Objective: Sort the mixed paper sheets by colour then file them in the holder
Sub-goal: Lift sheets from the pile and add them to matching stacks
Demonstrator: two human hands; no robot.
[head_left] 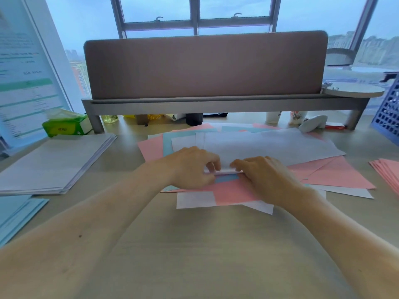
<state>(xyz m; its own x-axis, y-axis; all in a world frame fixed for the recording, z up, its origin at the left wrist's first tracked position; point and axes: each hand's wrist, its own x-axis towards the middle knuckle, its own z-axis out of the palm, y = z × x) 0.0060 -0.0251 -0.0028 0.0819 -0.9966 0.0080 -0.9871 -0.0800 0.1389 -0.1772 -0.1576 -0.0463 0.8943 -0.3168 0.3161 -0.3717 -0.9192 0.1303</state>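
Observation:
A mixed heap of pink, blue and white sheets lies spread across the middle of the desk. On top of it sits a white sheet. My left hand and my right hand both pinch its near edge, which is lifted slightly off the heap. A sorted white stack lies at the left, a blue stack at the near left, and a pink stack at the right edge.
A blue mesh holder stands at the far right. A grey shelf with a brown screen spans the back, with cups and bottles beneath it. A green tissue pack sits at the back left. Bare desk lies in front.

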